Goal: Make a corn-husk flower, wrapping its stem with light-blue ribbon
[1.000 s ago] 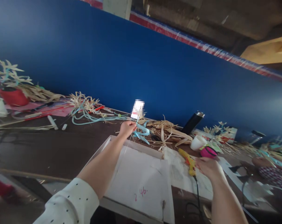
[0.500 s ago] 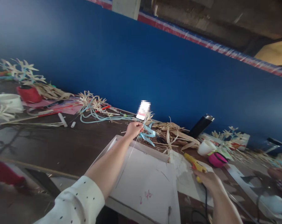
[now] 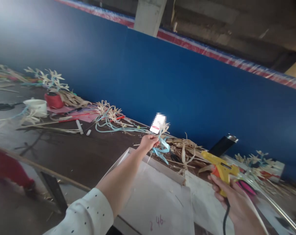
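My left hand (image 3: pixel 149 143) is pinched around a thin stem above the cardboard box. Light blue ribbon (image 3: pixel 162 148) hangs beside the fingertips, and a pale dried-husk flower (image 3: pixel 165 127) shows just above them. My right hand (image 3: pixel 227 192) grips a yellow glue gun (image 3: pixel 221 166), its nozzle pointing left and its black cord (image 3: pixel 225 217) trailing down. The glue gun is raised, to the right of the left hand and apart from it. Under my left forearm lies the white box (image 3: pixel 167 202) with red handwritten figures.
Dried husks (image 3: pixel 187 147) and a black bottle (image 3: pixel 222 145) lie along the blue wall (image 3: pixel 128 71). Leftward are a bunch of husk flowers (image 3: pixel 107 111), a white cup (image 3: pixel 37 107) and a red pouch (image 3: pixel 53 100). A pink pouch (image 3: pixel 247 189) is partly behind my right hand.
My right hand has lifted the glue gun up from near the paper and turned it. The left hand keeps its pinch on the stem. The whole view has shifted, with things sitting farther right.
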### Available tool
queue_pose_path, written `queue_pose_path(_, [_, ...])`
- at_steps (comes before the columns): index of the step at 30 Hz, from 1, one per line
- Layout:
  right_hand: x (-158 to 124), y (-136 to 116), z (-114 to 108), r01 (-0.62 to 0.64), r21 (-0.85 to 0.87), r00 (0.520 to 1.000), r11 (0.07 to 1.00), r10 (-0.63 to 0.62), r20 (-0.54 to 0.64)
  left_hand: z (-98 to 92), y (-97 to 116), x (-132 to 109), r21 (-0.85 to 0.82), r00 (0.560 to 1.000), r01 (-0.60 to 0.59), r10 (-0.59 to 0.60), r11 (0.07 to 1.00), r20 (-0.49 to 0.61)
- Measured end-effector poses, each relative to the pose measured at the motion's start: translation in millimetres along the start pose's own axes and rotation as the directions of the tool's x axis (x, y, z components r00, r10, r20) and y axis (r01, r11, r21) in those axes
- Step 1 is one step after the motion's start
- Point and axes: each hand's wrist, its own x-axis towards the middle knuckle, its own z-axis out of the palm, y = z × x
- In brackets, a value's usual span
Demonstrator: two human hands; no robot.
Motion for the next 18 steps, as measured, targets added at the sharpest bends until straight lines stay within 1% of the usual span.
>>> queue_pose_path(3, [-0.1, -2.6, 25.6, -0.045, 0.104, 0.992, 0.994, 0.032, 0.121, 0.6, 2.3, 0.4, -0.059, 1.000, 0.021, -0.021, 0.998, 0.002])
queue_pose_path(6, [2.1, -0.5, 47.7, -0.130, 0.233, 0.963, 0.964, 0.067, 0.259, 0.3, 5.9, -1.5, -0.076, 1.000, 0.010, -0.010, 0.997, 0.002])
queue_pose_path(8, [2.6, 0.1, 61.8, -0.175, 0.273, 0.945, 0.946, 0.083, 0.317, -0.1, 9.5, -4.1, -0.079, 1.000, 0.000, 0.001, 0.997, 0.016])
queue_pose_path(11, [2.7, -0.1, 81.7, -0.207, 0.281, 0.925, 0.937, 0.094, 0.367, -0.5, 14.5, -7.8, -0.104, 0.999, 0.013, -0.009, 0.995, 0.039])
queue_pose_path(13, [3.0, 0.5, 94.0, -0.202, 0.268, 0.920, 0.942, 0.089, 0.383, -0.6, 15.6, -8.6, -0.117, 0.999, 0.021, -0.016, 0.993, 0.038])
queue_pose_path(16, [3.6, 4.6, 112.3, -0.151, 0.245, 0.931, 0.958, 0.055, 0.361, -0.9, 12.2, -6.7, -0.126, 1.000, -0.008, 0.012, 0.992, 0.029])
queue_pose_path(18, [3.8, 10.5, 124.3, -0.077, 0.226, 0.947, 0.971, 0.001, 0.320, -1.7, 8.0, -3.9, -0.123, 0.999, -0.032, 0.033, 0.992, 0.012])
